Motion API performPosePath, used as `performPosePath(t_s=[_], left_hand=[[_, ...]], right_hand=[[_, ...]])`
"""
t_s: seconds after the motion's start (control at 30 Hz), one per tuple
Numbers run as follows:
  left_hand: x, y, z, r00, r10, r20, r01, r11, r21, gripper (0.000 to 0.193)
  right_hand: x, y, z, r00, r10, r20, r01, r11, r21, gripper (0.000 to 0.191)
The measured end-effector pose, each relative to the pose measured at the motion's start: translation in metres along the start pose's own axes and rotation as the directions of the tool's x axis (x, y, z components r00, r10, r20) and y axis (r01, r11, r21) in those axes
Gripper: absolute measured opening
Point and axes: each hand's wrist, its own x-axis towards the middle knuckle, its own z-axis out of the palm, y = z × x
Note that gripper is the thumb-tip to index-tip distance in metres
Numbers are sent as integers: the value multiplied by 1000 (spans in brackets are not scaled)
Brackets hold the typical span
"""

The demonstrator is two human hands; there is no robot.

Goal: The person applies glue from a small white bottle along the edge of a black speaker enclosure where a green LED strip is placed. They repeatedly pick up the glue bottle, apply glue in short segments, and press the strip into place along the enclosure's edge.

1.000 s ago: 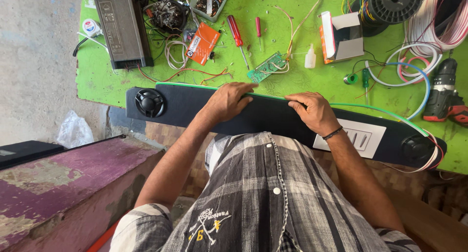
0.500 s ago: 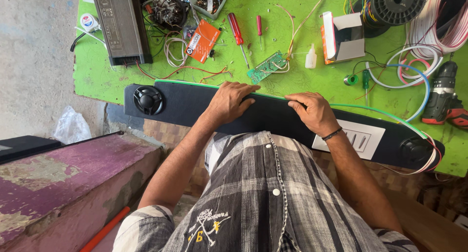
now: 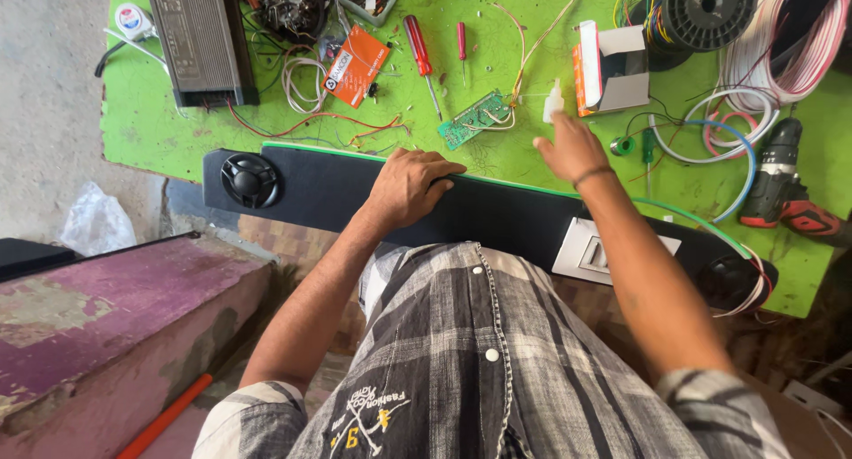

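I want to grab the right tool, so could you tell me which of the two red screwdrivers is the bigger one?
The left screwdriver, with the thick red handle and long shaft; the other, just right of it, is slim and short.
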Motion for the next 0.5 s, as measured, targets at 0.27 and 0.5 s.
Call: performPosePath(t_s=[0.27, 0.5], left_hand=[[-10, -11, 0, 997, 5, -76, -10, 998, -60, 20], [-12, -18, 6, 988, -27, -150, 16, 997, -75, 16]], right_hand=[[64, -16, 26, 961, 240, -136, -248, 968, -43, 59], [60, -12, 30, 984, 107, -144, -116, 992, -54, 56]])
